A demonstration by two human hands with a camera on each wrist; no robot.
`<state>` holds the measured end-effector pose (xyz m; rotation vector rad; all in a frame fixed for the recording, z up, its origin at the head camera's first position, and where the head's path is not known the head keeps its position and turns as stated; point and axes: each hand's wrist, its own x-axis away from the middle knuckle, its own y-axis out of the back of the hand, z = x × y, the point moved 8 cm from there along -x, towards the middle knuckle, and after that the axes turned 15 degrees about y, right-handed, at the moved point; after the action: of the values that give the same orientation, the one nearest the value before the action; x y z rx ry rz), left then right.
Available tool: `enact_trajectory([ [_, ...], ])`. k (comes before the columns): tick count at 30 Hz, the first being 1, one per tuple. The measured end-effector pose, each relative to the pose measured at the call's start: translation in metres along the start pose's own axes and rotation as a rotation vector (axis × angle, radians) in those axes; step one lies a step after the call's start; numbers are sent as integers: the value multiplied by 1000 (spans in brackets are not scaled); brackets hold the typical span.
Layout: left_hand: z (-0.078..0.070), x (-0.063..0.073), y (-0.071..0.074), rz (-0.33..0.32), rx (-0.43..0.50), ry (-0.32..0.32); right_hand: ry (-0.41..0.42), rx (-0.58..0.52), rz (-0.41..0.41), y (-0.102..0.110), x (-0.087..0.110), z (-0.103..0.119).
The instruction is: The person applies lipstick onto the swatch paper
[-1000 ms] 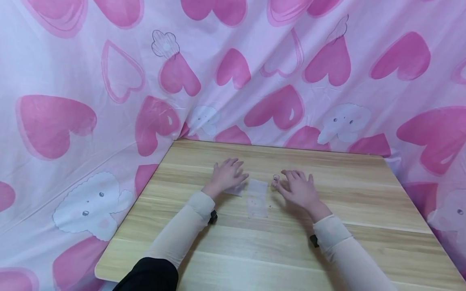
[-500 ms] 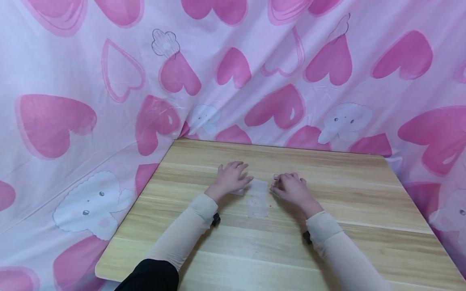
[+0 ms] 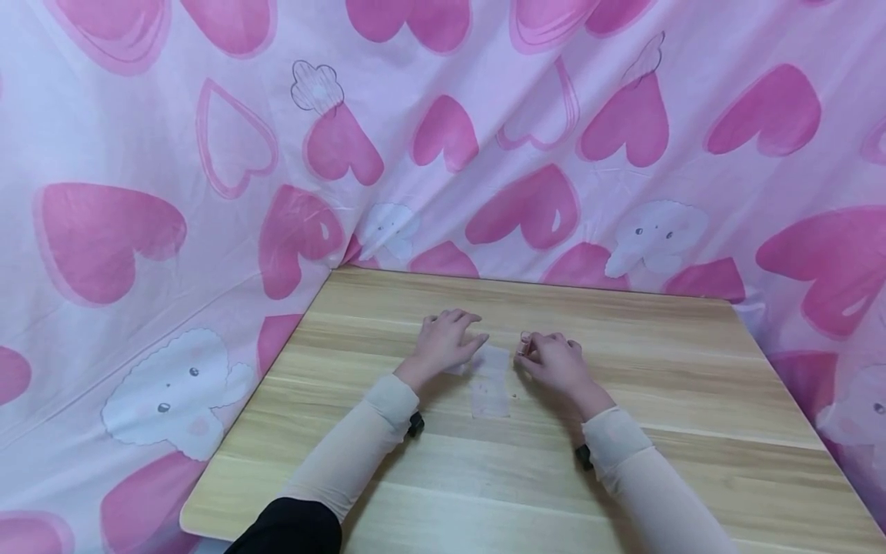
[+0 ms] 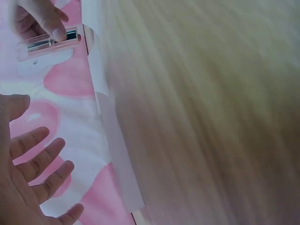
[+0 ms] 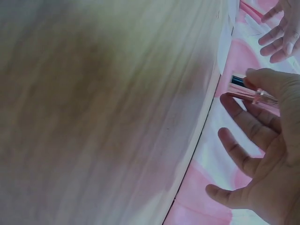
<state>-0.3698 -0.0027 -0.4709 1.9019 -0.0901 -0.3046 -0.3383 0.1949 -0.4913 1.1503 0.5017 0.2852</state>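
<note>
My right hand (image 3: 557, 365) pinches a small clear pink lipstick tube (image 4: 51, 45) between thumb and fingers, with dark and silvery parts showing inside it. In the right wrist view the remaining fingers of that hand spread away from the tube (image 5: 241, 89). My left hand (image 3: 443, 342) hovers with loosely spread fingers and holds nothing; its palm shows in the left wrist view. Near and partly under it lie thin whitish paper sheets: one upper sheet (image 3: 494, 358), a lower one (image 3: 490, 398) with faint pink marks, and another mostly hidden by the left hand.
Everything lies on a wood-grain table (image 3: 623, 477). A tiny speck (image 3: 514, 395) sits right of the lower sheet. Behind and beside the table hangs a pink curtain (image 3: 388, 138) printed with hearts.
My right hand's fingers have drawn in around the tube and now pinch it. The left hand has shifted to the right, toward the upper sheet.
</note>
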Motion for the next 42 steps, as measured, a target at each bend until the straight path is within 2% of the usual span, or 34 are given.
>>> enact_trajectory([
  [3, -6, 1, 3, -19, 41, -33, 37, -3, -46, 5, -1, 3],
  [11, -28, 8, 9, -15, 143, -148, 166, -13, -162, 19, -6, 20],
  [16, -45, 15, 18, -29, 185, -214, 184, -40, -186, 24, -7, 29],
  [20, -53, 18, 24, -33, 244, -234, 185, -68, -200, 27, -7, 34],
  [30, -52, 19, 30, -43, 476, -222, 211, -178, -303, 31, -5, 42],
  [38, -51, 18, 33, -60, 506, -231, 215, -242, -294, 31, -5, 41],
  [42, -52, 19, 32, -43, 541, -250, 242, -273, -294, 30, -6, 41],
])
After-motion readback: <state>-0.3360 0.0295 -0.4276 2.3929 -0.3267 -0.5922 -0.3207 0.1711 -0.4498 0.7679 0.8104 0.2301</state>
